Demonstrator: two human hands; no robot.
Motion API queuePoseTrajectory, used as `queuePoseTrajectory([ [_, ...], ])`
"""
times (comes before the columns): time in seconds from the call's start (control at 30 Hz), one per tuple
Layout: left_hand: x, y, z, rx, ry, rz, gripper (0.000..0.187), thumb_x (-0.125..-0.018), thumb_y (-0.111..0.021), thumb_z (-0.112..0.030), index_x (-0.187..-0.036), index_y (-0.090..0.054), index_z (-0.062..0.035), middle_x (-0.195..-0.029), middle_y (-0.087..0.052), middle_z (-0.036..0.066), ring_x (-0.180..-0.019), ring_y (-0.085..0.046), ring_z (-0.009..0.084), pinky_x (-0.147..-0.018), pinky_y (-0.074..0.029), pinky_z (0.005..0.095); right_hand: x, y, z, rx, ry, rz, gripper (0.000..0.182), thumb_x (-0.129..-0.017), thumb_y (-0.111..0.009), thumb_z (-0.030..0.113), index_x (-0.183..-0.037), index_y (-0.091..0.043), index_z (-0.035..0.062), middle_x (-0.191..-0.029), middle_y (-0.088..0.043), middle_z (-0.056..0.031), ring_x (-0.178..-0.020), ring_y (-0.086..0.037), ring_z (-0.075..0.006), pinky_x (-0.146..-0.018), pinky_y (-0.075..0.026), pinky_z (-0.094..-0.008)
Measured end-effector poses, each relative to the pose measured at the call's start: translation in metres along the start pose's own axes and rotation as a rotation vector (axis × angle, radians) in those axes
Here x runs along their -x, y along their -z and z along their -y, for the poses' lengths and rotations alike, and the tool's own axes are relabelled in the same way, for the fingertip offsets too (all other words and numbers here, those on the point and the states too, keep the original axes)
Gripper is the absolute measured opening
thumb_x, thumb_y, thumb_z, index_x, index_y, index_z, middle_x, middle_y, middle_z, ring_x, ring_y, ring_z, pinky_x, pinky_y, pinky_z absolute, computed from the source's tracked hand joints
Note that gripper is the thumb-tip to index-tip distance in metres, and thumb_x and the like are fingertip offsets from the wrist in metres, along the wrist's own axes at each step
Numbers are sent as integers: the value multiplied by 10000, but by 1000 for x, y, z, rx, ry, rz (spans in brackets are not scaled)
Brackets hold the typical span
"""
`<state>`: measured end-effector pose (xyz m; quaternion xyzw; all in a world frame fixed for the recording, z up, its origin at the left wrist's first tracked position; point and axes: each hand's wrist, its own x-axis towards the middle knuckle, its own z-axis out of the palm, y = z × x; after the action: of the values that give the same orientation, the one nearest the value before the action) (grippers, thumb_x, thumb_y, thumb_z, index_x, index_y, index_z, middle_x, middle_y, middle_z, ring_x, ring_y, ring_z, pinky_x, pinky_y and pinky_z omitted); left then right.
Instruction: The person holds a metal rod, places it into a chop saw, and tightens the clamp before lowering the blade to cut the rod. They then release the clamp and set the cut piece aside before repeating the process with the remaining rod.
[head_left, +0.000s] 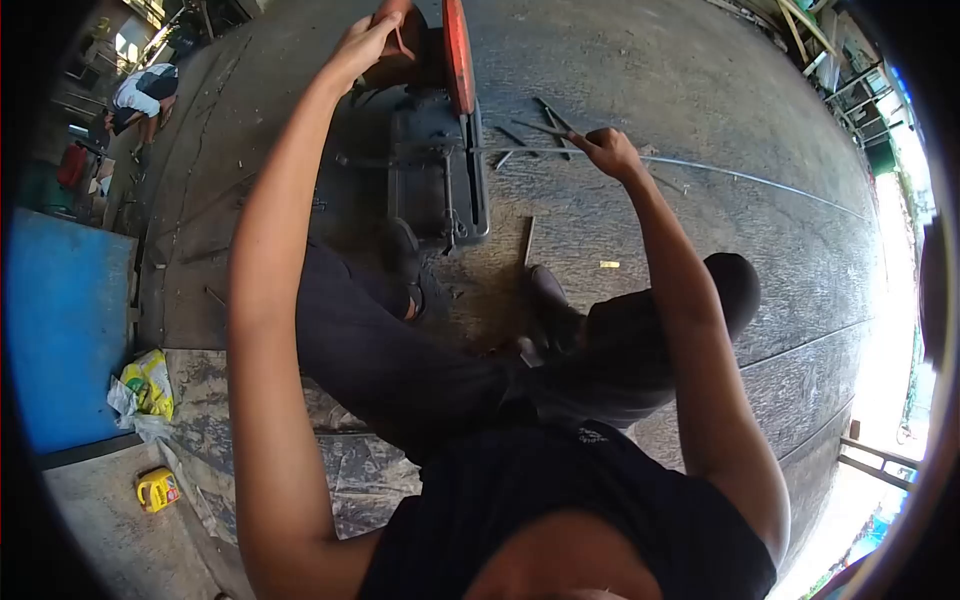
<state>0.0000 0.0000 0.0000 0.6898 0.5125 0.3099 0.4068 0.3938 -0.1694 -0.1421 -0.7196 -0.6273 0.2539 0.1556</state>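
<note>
A cut-off saw with a red blade guard (pixel 458 55) and a dark base (pixel 485 205) stands on the floor in front of me. My left hand (pixel 368 45) is closed around the saw's red handle (pixel 400 40) at the top. A long, thin metal rod (pixel 740 174) lies across the saw base, under the guard, and runs far out to the right. My right hand (pixel 608 152) is closed on this rod, a little right of the saw. Several short metal pieces (pixel 517 138) lie on the floor between the saw and that hand.
Another person (pixel 148 95) bends down at the far left. A blue panel (pixel 65 330), a yellow bag (pixel 150 385) and a yellow container (pixel 157 490) are at the left. A small yellow object (pixel 609 265) lies near my shoe (pixel 547 288).
</note>
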Motion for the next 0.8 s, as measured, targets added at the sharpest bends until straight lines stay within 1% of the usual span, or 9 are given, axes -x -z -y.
queuePoseTrajectory([
  [0.07,0,2,-7,-56,-43,44,691,-968,-487,-594,-1490,-408,-147,-1398,-559,77,-1300,-519,255,-1119,-333,524,-9,-1,3,213,-15,12,765,-825,-532,772,-963,-762,55,-939,-719,-207,-965,-690,-347,-854,-522,-454],
  [0.1,4,0,11,-107,24,89,691,-968,-487,-594,-1490,-408,-147,-1398,-559,77,-1300,-519,255,-1119,-333,524,-11,-45,-1,145,-39,75,765,-825,-532,772,-963,-762,55,-939,-719,-207,-965,-690,-347,-854,-522,-454],
  [0.17,5,-8,7,-102,-53,-12,621,-991,-471,-552,-1473,-430,-162,-1351,-591,54,-1286,-531,258,-1117,-341,522,-35,-49,-3,170,22,26,755,-829,-525,776,-940,-765,68,-924,-724,-182,-964,-688,-342,-839,-527,-462],
  [0.23,8,-12,-10,-87,-57,-25,702,-962,-483,-601,-1473,-419,-123,-1355,-580,86,-1298,-516,265,-1127,-329,517,-59,-53,3,213,44,-1,757,-831,-509,787,-955,-772,88,-924,-728,-162,-967,-689,-332,-838,-532,-457],
  [0.3,13,-17,-26,43,27,29,508,-1041,-441,-448,-1380,-478,-71,-1120,-639,96,-916,-693,208,-796,-547,349,-68,-53,15,263,104,14,763,-832,-497,794,-974,-775,98,-939,-733,-153,-975,-689,-324,-840,-539,-443],
  [0.43,19,-19,-31,-16,56,-27,493,-1045,-439,-440,-1356,-492,-61,-1063,-637,85,-867,-692,191,-725,-533,294,-94,-66,20,263,174,25,764,-828,-495,797,-1013,-775,111,-950,-737,-149,-981,-690,-316,-851,-542,-446],
  [0.63,19,-19,-31,-132,82,-70,596,-1008,-442,-557,-1366,-477,-81,-1098,-613,72,-1000,-657,217,-860,-495,463,-104,-71,24,260,183,48,767,-831,-481,803,-994,-779,116,-917,-740,-135,-976,-695,-301,-850,-543,-443],
  [0.7,19,-20,-31,-80,75,-64,632,-988,-438,-608,-1365,-467,-102,-1087,-596,63,-1079,-624,234,-945,-438,542,-105,-70,22,222,194,73,764,-837,-479,799,-971,-781,109,-895,-739,-132,-966,-699,-296,-845,-543,-449],
  [0.8,16,-22,-30,-139,56,-145,638,-987,-435,-609,-1389,-450,-115,-1129,-602,74,-1111,-616,251,-1013,-409,549,-98,-71,21,188,217,54,779,-846,-472,795,-920,-778,82,-810,-716,-145,-911,-695,-285,-816,-538,-443],
])
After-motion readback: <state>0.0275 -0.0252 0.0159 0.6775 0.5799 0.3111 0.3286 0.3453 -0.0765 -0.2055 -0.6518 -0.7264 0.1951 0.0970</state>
